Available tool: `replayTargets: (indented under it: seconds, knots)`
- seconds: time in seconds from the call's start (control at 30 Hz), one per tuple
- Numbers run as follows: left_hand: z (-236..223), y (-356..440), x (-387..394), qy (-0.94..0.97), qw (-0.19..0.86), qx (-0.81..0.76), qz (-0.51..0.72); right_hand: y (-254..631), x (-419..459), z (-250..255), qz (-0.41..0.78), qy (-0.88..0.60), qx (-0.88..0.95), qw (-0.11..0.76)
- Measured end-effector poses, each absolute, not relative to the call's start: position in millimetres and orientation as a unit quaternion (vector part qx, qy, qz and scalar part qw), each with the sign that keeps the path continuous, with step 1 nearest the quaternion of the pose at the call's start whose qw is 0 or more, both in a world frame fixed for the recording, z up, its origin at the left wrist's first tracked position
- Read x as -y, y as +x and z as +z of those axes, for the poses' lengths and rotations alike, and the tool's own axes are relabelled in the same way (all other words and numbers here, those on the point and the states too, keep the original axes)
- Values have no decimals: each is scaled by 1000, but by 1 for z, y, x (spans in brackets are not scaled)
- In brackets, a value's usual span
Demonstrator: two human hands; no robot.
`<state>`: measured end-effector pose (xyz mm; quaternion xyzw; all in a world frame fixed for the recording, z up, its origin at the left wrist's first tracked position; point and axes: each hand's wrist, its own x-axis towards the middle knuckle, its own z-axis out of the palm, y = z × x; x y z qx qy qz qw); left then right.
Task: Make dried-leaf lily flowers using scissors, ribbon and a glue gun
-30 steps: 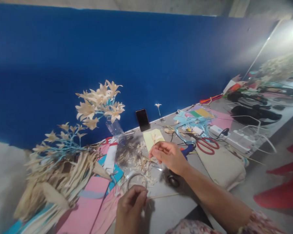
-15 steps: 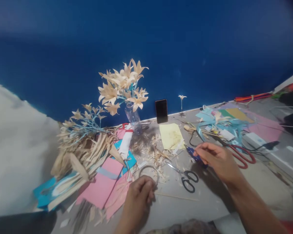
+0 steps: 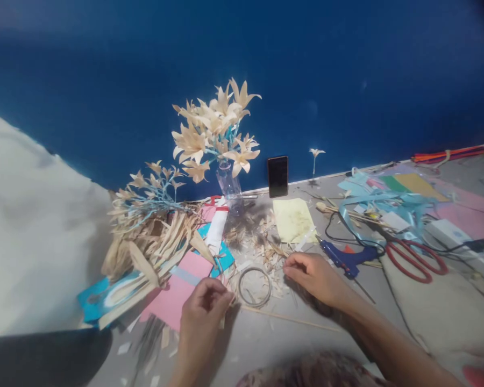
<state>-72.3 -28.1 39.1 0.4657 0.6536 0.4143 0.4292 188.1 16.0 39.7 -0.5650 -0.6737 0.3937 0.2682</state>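
My left hand (image 3: pixel 201 317) rests low at the centre with its fingers pinched together; what they hold is too small to make out. A clear tape ring (image 3: pixel 255 287) lies just right of it. My right hand (image 3: pixel 317 278) lies palm down beside the ring, fingers curled over straw scraps (image 3: pixel 262 247). A thin wooden stick (image 3: pixel 290 318) lies on the table between my hands. A blue glue gun (image 3: pixel 346 258) sits just right of my right hand.
A vase of straw flowers (image 3: pixel 218 129) stands against the blue wall (image 3: pixel 347 80), a black phone (image 3: pixel 277 176) leaning nearby. Dried husks (image 3: pixel 153 242) and pink paper (image 3: pixel 177 290) lie left. Red scissors (image 3: pixel 413 259), blue ribbons (image 3: pixel 387 201) and a yellow sheet (image 3: pixel 293 219) lie right.
The view swung left and down. My right hand moved from the glue gun back to the straw scraps beside the tape ring, covering the black scissors. My left hand shifted slightly left off the ring.
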Motion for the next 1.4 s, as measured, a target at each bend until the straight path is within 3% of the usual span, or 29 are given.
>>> replayTargets:
  seconds: [0.2,0.37,0.53,0.73,0.87,1.0,1.4]
  knots:
    - [37,-51,34,597,425,-589,340,178,-16,29,402,-566,672,258]
    - [39,-46,37,581,428,-610,328,178,-17,23,372,-597,669,238]
    - [37,-56,44,557,418,-625,353,209,-15,21,300,-636,650,289]
    - [24,-52,48,589,328,-641,366,229,10,13,272,-639,626,354]
    - [19,-42,40,571,375,-624,379,216,26,11,255,-648,612,374]
    - [24,-33,33,563,391,-614,391,205,30,10,265,-616,656,347]
    - [13,-17,27,677,357,-600,234,194,30,3,263,-545,738,297]
